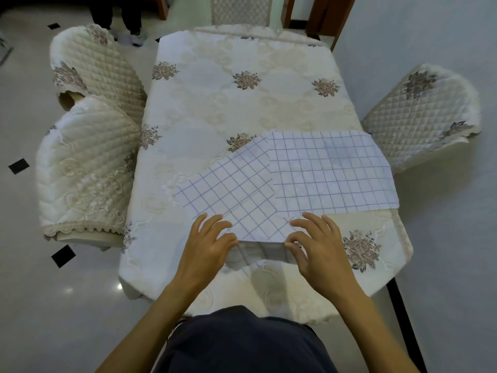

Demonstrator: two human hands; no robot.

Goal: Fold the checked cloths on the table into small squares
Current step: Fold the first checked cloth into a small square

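Observation:
Two white cloths with thin blue checks lie on the near right part of the table. The nearer checked cloth [236,195] lies turned at an angle, with its near edge lifted into a fold. My left hand [208,247] pinches the left end of that lifted edge. At the right end of the same edge, my right hand [314,244] pinches it too. The second checked cloth [330,170] lies flat farther right, partly under the first, and reaches the table's right edge.
The table [242,92] wears a cream quilted cover with embroidered flowers. Padded chairs stand at the left [88,157], right [422,111] and far end [239,9]. A person's legs [121,17] show at the far left on the tiled floor.

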